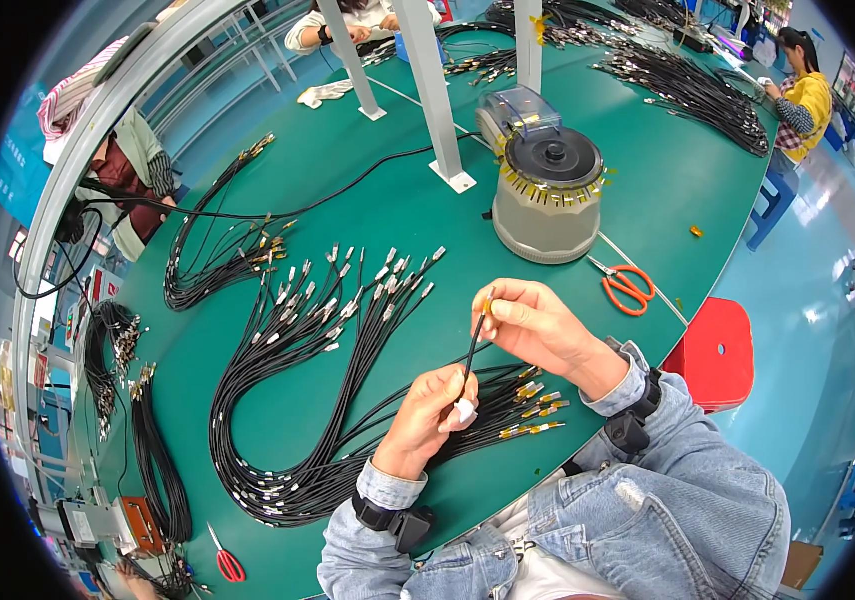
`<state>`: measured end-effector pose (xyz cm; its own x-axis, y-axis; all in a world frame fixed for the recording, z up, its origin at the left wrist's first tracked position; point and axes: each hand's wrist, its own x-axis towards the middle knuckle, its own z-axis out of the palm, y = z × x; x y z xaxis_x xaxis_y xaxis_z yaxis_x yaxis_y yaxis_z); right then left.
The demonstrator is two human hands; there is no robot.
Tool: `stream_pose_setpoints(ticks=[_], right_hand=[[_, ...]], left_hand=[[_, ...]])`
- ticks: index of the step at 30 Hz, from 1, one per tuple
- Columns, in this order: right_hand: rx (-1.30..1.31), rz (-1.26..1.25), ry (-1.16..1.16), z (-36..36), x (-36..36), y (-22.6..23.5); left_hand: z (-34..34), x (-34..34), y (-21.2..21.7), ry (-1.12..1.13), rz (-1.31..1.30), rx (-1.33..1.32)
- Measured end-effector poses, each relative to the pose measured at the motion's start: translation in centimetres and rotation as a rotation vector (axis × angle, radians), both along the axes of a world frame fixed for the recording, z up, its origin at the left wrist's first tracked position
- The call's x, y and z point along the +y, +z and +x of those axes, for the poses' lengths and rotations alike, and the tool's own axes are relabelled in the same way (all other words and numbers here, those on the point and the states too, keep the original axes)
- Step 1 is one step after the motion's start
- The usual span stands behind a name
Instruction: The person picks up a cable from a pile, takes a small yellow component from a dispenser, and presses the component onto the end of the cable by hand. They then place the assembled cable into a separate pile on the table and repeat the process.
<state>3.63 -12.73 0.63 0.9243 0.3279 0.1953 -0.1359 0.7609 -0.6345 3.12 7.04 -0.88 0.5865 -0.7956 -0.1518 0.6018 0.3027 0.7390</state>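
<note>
A thin black cable (474,345) runs up between my two hands above the green table (368,180). My left hand (423,415) is closed around the cable's lower part, with something small and white (463,413) at its fingers. At the cable's tip my right hand (538,325) pinches the end, where a bit of amber tape (489,304) shows. Under and beside my left hand spreads a big bundle of black cables (278,490), curved like a U. Its far ends carry silvery connectors, and several near ends are wrapped in yellow tape.
Beyond my right hand stands a round tape dispenser (548,215) with amber strips around its rim. Orange-handled scissors (628,288) lie beside it; red-handled scissors (228,562) lie at lower left. Grey posts (433,90) rise from the table. A red stool (718,355) stands right. Co-workers sit around.
</note>
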Motion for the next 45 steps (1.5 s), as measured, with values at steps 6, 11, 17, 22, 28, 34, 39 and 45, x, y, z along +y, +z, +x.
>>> stream_pose_setpoints(ticks=[6,11,17,22,28,34,39,45], right_hand=[[-0.027,-0.09,-0.075,-0.4,0.3,0.3],[-0.074,-0.261,-0.199,-0.9,0.8,1.4],[-0.098,-0.409,-0.322,-1.6,1.2,1.9],[-0.109,-0.395,-0.334,-2.0,1.7,2.2],[-0.181,-0.408,-0.363,-2.1,2.0,2.0],[-0.117,-0.43,-0.454,-2.0,2.3,1.8],[-0.142,-0.572,-0.555,-2.0,2.3,1.4],[-0.191,-0.775,-0.576,-2.2,1.9,1.6]], left_hand=[[-0.7,-1.7,3.2,0.247,0.134,-0.09],[-0.2,-2.8,4.8,0.344,0.243,-0.257],[-0.5,-3.4,3.1,0.562,0.202,-0.353],[-0.7,-3.8,2.9,0.69,0.196,-0.385],[-0.7,-3.8,2.8,0.766,0.242,-0.458],[-1.0,-4.4,2.5,0.831,0.335,-0.603],[-1.0,-4.5,1.7,0.939,0.479,-0.906],[-0.4,-3.6,1.7,1.039,0.694,-1.395]])
